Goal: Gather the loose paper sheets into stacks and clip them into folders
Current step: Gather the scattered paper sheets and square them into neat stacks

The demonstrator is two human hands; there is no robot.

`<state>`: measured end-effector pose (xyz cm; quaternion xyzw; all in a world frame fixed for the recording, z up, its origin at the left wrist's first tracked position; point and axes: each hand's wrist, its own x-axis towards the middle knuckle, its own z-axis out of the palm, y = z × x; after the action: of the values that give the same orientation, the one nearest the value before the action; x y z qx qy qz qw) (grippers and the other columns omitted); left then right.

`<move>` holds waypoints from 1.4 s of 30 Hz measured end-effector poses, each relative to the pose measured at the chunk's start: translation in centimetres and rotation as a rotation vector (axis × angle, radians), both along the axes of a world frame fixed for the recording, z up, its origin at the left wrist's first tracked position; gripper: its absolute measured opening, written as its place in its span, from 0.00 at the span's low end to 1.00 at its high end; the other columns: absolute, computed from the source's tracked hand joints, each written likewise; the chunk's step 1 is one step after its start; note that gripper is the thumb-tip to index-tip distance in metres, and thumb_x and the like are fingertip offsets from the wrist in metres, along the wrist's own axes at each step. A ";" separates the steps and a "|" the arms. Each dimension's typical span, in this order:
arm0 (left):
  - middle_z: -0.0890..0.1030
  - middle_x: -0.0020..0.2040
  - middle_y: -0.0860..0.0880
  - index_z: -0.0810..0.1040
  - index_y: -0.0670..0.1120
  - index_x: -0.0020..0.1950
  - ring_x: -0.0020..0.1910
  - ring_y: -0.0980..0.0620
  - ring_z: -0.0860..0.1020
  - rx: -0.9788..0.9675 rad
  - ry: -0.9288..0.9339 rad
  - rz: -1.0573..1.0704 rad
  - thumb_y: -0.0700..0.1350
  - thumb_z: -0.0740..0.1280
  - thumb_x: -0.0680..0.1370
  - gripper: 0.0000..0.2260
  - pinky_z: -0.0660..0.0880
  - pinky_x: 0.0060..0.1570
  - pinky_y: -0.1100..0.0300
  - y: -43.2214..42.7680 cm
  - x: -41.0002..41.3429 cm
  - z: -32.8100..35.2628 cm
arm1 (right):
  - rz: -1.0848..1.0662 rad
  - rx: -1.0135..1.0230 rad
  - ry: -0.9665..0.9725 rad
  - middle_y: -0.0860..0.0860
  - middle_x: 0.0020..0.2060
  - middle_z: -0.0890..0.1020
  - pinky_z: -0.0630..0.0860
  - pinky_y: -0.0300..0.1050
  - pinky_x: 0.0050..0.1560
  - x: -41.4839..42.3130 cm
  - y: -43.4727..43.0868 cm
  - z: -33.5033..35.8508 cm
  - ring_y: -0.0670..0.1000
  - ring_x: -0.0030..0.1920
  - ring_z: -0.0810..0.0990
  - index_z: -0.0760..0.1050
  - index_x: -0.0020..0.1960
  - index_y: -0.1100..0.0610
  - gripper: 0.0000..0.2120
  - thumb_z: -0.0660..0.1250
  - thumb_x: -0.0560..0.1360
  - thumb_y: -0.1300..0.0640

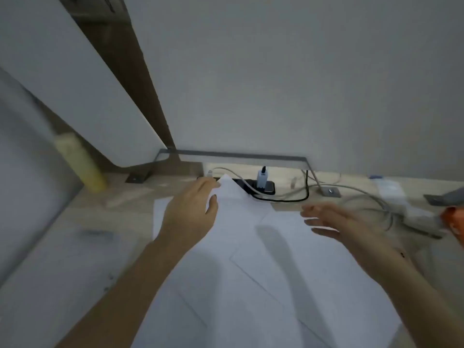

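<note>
Now, sheets [251,272]: fanned between the hands, running near to far.
Left hand [190,212]: nearer, pinching the far corner.
Right hand [334,222]: spread, holding nothing.

No legible text anywhere

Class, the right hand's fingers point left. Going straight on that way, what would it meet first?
Probably the raised sheet pinched by the left hand, though the right hand might pass above it, since depth is unclear.
</note>
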<state>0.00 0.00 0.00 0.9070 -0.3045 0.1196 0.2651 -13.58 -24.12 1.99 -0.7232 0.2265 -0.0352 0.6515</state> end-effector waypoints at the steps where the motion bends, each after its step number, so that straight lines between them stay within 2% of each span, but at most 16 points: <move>1: 0.80 0.58 0.49 0.79 0.45 0.58 0.56 0.48 0.79 0.016 0.025 0.003 0.48 0.54 0.76 0.18 0.68 0.53 0.62 0.7 -0.3 -1.6 | 0.002 -0.031 0.069 0.51 0.51 0.83 0.74 0.43 0.56 -0.4 0.2 -1.4 0.51 0.56 0.79 0.80 0.49 0.52 0.07 0.63 0.76 0.58; 4: 0.77 0.65 0.48 0.78 0.46 0.61 0.65 0.48 0.73 0.115 0.185 0.045 0.54 0.53 0.76 0.22 0.64 0.63 0.59 3.1 -2.1 -7.9 | 0.019 -0.226 0.289 0.48 0.58 0.77 0.66 0.42 0.57 -1.7 0.1 -7.0 0.50 0.61 0.74 0.76 0.56 0.51 0.09 0.64 0.76 0.54; 7: 0.58 0.77 0.51 0.64 0.51 0.73 0.76 0.54 0.52 0.287 0.346 0.001 0.74 0.33 0.68 0.45 0.46 0.73 0.56 4.9 -4.1 -14.1 | 0.065 -0.530 0.413 0.51 0.69 0.69 0.63 0.45 0.66 -3.3 -0.1 -13.2 0.53 0.69 0.67 0.68 0.67 0.53 0.22 0.65 0.75 0.51; 9: 0.40 0.76 0.56 0.48 0.54 0.77 0.72 0.61 0.36 0.418 0.422 0.019 0.77 0.24 0.57 0.54 0.35 0.72 0.55 5.8 -5.6 -16.8 | 0.132 -0.709 0.469 0.52 0.74 0.62 0.56 0.46 0.72 -4.0 0.1 -16.4 0.53 0.74 0.59 0.61 0.72 0.53 0.28 0.63 0.76 0.48; 11: 0.38 0.76 0.54 0.44 0.51 0.77 0.70 0.61 0.32 0.444 0.447 0.055 0.78 0.28 0.58 0.53 0.35 0.73 0.54 6.0 -7.5 -20.2 | 0.189 -0.814 0.512 0.52 0.76 0.55 0.50 0.44 0.74 -4.8 1.3 -19.4 0.53 0.76 0.52 0.53 0.75 0.53 0.29 0.57 0.78 0.45; 14: 0.66 0.73 0.41 0.62 0.43 0.72 0.77 0.55 0.40 0.437 0.386 0.025 0.73 0.43 0.73 0.41 0.46 0.71 0.53 5.7 -9.7 -24.0 | 0.212 -0.980 0.454 0.54 0.76 0.52 0.49 0.45 0.74 -5.2 4.2 -22.0 0.55 0.76 0.50 0.50 0.76 0.55 0.32 0.44 0.77 0.40; 16: 0.69 0.71 0.42 0.67 0.44 0.70 0.76 0.50 0.51 0.352 0.328 0.000 0.69 0.45 0.76 0.35 0.48 0.70 0.52 5.3 -10.4 -25.4 | 0.187 -1.027 0.403 0.52 0.77 0.52 0.51 0.44 0.74 -5.2 6.3 -23.0 0.54 0.76 0.50 0.50 0.76 0.53 0.31 0.41 0.77 0.40; 20: 0.74 0.68 0.48 0.75 0.46 0.66 0.69 0.56 0.63 0.148 0.167 -0.032 0.66 0.44 0.78 0.33 0.49 0.70 0.62 5.3 -10.7 -25.7 | 0.220 -1.064 0.245 0.48 0.75 0.58 0.57 0.43 0.71 -6.2 9.1 -24.4 0.52 0.73 0.56 0.55 0.74 0.50 0.39 0.34 0.69 0.36; 22: 0.73 0.69 0.50 0.73 0.47 0.67 0.70 0.59 0.62 0.063 0.158 0.011 0.70 0.40 0.75 0.38 0.47 0.71 0.64 6.1 -11.2 -25.9 | 0.288 -1.031 0.163 0.47 0.74 0.59 0.57 0.40 0.69 -6.8 9.7 -24.3 0.50 0.72 0.57 0.58 0.74 0.49 0.30 0.43 0.75 0.39; 24: 0.66 0.73 0.49 0.69 0.48 0.70 0.75 0.55 0.57 0.045 0.186 0.152 0.72 0.41 0.72 0.40 0.44 0.73 0.57 7.7 -12.0 -25.9 | 0.285 -0.928 0.133 0.46 0.74 0.61 0.56 0.38 0.69 -7.5 9.4 -23.8 0.49 0.72 0.59 0.60 0.73 0.50 0.23 0.55 0.79 0.47; 27: 0.50 0.78 0.46 0.58 0.49 0.75 0.77 0.49 0.44 0.097 0.277 0.458 0.60 0.53 0.78 0.28 0.38 0.73 0.50 10.7 -12.6 -24.9 | 0.111 -0.904 0.155 0.52 0.73 0.64 0.57 0.44 0.70 -8.1 7.7 -23.5 0.53 0.72 0.61 0.64 0.71 0.53 0.24 0.61 0.77 0.49; 29: 0.45 0.78 0.44 0.53 0.47 0.77 0.77 0.48 0.41 0.007 0.415 0.562 0.55 0.59 0.79 0.30 0.40 0.74 0.49 11.9 -12.3 -24.1 | -0.003 -0.898 0.251 0.56 0.73 0.62 0.54 0.47 0.72 -8.2 6.3 -23.7 0.56 0.74 0.58 0.63 0.72 0.55 0.27 0.63 0.76 0.47; 32: 0.48 0.78 0.44 0.54 0.45 0.77 0.77 0.47 0.46 -0.288 0.587 0.585 0.49 0.64 0.78 0.32 0.45 0.75 0.50 12.6 -11.6 -22.8 | -0.055 -0.869 0.351 0.58 0.74 0.58 0.51 0.50 0.73 -7.3 5.7 -24.0 0.57 0.75 0.53 0.58 0.74 0.55 0.32 0.62 0.75 0.44; 35: 0.50 0.78 0.46 0.57 0.46 0.76 0.76 0.48 0.51 -0.643 0.662 0.609 0.43 0.65 0.77 0.30 0.52 0.74 0.49 12.8 -10.9 -22.2 | -0.020 -0.862 0.350 0.57 0.72 0.61 0.54 0.51 0.71 -5.7 6.4 -23.8 0.58 0.73 0.55 0.57 0.74 0.56 0.31 0.60 0.76 0.44; 39: 0.65 0.73 0.43 0.63 0.41 0.73 0.69 0.44 0.67 -1.022 0.749 0.587 0.44 0.68 0.74 0.29 0.64 0.65 0.51 14.9 -9.9 -23.6 | 0.035 -0.955 0.325 0.54 0.72 0.61 0.58 0.49 0.69 -4.6 8.0 -23.8 0.56 0.72 0.58 0.57 0.73 0.54 0.29 0.57 0.77 0.44; 42: 0.75 0.65 0.38 0.70 0.37 0.66 0.61 0.42 0.76 -1.100 0.864 0.511 0.42 0.67 0.73 0.23 0.71 0.58 0.50 15.7 -9.2 -24.4 | 0.125 -1.047 0.292 0.52 0.73 0.59 0.59 0.46 0.69 -4.7 10.0 -23.8 0.54 0.72 0.57 0.57 0.73 0.51 0.27 0.55 0.77 0.43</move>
<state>-9.23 15.73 -24.37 0.6523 0.1512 -0.0547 0.7408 -18.32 -14.08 -21.83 -0.9602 0.2235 -0.0036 0.1673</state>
